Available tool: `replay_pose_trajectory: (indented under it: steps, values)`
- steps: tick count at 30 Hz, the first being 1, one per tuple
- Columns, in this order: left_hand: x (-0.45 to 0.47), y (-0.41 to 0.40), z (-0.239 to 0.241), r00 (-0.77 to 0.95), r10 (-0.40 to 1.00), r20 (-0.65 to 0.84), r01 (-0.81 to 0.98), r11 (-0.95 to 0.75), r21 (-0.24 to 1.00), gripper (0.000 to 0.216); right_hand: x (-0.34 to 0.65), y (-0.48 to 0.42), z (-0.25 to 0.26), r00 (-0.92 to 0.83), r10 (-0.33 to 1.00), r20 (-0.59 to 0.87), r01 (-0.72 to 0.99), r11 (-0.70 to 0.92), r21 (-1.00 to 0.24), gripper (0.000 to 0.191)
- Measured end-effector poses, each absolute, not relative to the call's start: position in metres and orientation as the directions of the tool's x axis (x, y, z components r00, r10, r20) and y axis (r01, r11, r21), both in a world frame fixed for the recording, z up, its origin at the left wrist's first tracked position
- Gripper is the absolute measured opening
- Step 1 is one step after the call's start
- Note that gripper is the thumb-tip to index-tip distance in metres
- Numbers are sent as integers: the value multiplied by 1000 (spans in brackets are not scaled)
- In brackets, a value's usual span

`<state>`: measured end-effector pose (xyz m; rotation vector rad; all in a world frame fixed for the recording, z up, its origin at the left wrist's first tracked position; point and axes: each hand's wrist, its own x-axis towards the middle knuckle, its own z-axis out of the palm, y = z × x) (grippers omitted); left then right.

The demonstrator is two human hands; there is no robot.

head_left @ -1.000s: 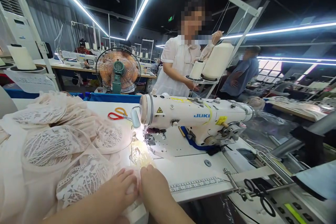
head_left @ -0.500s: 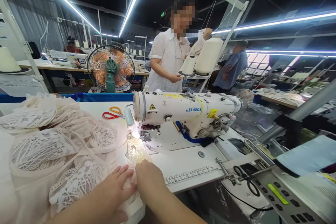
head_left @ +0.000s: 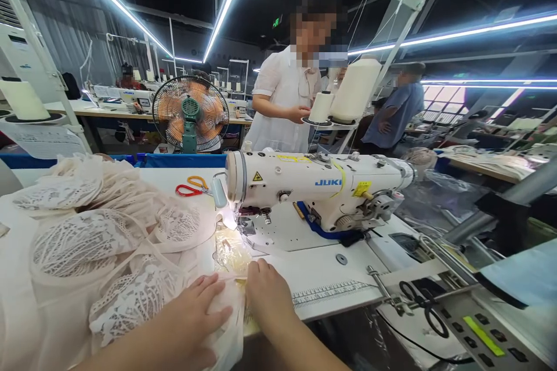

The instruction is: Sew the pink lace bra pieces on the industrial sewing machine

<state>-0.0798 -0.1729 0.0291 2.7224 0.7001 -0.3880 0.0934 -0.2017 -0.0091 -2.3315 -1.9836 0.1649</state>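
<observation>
My left hand [head_left: 195, 313] lies over pale cream sheer fabric [head_left: 230, 307] at the table's front edge, fingers stretched out and thumb apart. Close beside it, my right hand [head_left: 267, 293] is closed, with the fabric's edge pinched at its fingertips. Just beyond the hands, clear tape or film [head_left: 232, 249] covers a patch of the table. Behind that patch stands a white JUKI sewing machine [head_left: 313, 185], its needle area lit. A heap of cream bras with white lace cups [head_left: 82, 237] spreads to the left of my hands.
Red-and-orange-handled snips [head_left: 194, 186] lie left of the machine head. A printed ruler [head_left: 331, 294] runs along the table's front edge. Black-handled scissors [head_left: 424, 307] hang near the control panel [head_left: 483, 336] at right. Beyond the machine stands a person in white [head_left: 282, 93] near thread cones [head_left: 357, 90].
My right hand has moved slightly right, away from my left, and fabric now stretches between them. The person's raised hand has come down behind the thread cones. The view has shifted slightly.
</observation>
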Motion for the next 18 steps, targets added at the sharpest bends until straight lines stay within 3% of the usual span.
replay_pose_trajectory:
  steps: [8,14,18]
  values:
    - [-88,-169,10,900,396,-180,426,-887,177,65,120,-215,-17,298,951,84,950,-287,-125,21]
    - [-88,-168,1,911,388,-141,405,-905,129,67,136,-255,-39,246,875,417,968,-243,-62,19]
    - [-86,-168,1,924,363,-121,374,-924,84,59,143,-265,-42,295,846,444,955,-269,-122,17]
